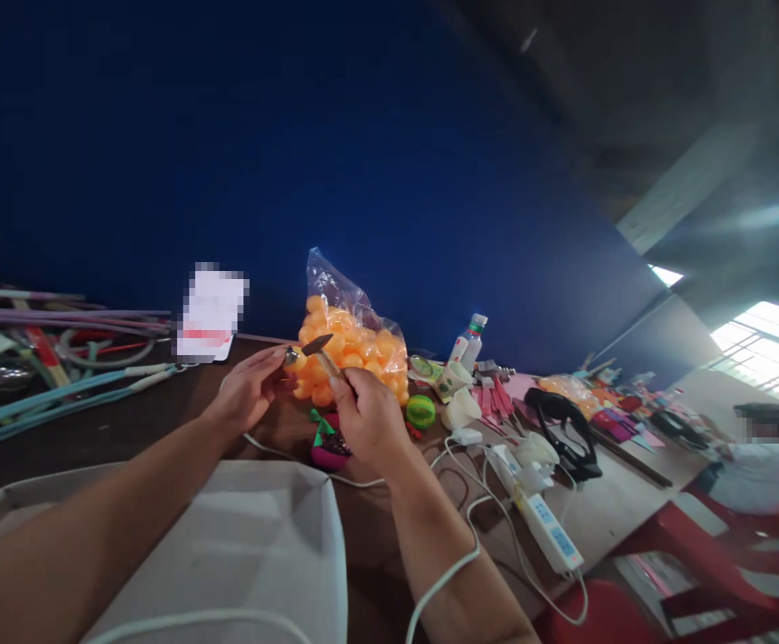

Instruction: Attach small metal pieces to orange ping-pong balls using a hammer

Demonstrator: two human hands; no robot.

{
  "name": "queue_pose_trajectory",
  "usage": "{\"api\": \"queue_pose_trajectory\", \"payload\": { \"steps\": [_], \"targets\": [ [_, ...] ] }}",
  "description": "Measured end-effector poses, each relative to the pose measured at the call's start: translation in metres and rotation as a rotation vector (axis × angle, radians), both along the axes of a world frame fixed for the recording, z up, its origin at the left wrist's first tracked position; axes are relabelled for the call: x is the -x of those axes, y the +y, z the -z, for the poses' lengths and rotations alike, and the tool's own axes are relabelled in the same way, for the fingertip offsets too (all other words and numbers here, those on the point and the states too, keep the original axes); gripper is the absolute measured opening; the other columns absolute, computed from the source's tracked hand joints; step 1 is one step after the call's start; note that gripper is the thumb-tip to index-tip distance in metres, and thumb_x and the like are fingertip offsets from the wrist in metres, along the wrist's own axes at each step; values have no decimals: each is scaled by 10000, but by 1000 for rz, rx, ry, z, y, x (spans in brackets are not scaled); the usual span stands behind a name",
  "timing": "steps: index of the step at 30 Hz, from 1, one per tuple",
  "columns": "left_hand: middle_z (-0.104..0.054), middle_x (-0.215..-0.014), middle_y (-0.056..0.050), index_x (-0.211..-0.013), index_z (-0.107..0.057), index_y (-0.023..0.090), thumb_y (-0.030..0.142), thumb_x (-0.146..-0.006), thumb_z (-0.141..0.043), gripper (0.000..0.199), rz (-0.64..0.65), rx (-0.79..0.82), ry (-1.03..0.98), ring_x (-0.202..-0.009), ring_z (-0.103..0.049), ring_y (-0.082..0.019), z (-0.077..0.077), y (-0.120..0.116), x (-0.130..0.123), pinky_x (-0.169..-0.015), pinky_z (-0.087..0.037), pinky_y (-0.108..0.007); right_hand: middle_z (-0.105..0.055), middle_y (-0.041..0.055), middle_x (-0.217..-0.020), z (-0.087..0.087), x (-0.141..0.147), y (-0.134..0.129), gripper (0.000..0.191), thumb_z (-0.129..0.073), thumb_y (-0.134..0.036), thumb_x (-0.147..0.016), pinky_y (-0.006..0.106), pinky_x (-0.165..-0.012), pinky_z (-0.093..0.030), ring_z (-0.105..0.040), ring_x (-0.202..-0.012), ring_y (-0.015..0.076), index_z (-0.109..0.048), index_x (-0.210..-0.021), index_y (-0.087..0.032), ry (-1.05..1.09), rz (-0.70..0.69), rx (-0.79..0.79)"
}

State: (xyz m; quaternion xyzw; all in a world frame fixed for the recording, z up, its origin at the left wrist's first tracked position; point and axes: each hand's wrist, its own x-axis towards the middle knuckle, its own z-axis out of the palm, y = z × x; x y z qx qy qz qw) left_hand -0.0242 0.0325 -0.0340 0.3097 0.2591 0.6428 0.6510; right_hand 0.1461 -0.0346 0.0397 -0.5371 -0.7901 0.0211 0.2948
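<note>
My left hand point(251, 386) pinches a small shiny silver round piece point(292, 356) between thumb and fingertips. In my right hand point(372, 419) is a small hammer point(318, 344) with a dark head and a wooden handle. The hammer's head is raised close to the silver piece; whether they touch I cannot tell. Just behind both hands stands a clear plastic bag point(352, 335) full of orange balls. Under my right hand lies a magenta pincushion-like thing point(328, 454) with a green ribbon, partly hidden by the hand.
A white tray point(228, 537) sits in front of me, beneath my left forearm. To the right are a green tape roll point(420, 411), a bottle point(468, 344) and a power strip point(550, 532) with loose cables. Rods point(87, 394) lie left. A person point(765, 470) sits far right.
</note>
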Motion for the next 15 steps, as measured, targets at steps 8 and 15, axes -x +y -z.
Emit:
{"api": "queue_pose_trajectory", "payload": {
  "steps": [8, 15],
  "targets": [
    [-701, -845, -72, -951, -724, 114, 204, -734, -704, 236, 1, 47, 8, -613, -623, -118, -3, -1, 0, -560, -531, -219, -643, 48, -852, 7, 5, 2, 224, -419, -320, -956, 274, -682, -358, -570, -775, 168, -574, -872, -181, -65, 7, 17],
    [-687, -779, -51, -885, -708, 96, 210, -722, -708, 199, -36, 43, -6, -603, -616, -117, -4, -3, -3, -565, -540, -228, -649, 51, -862, 5, 5, 2, 252, -392, -330, -967, 275, -674, -357, -574, -778, 169, -572, -872, -183, -51, 3, -4]
  ]
}}
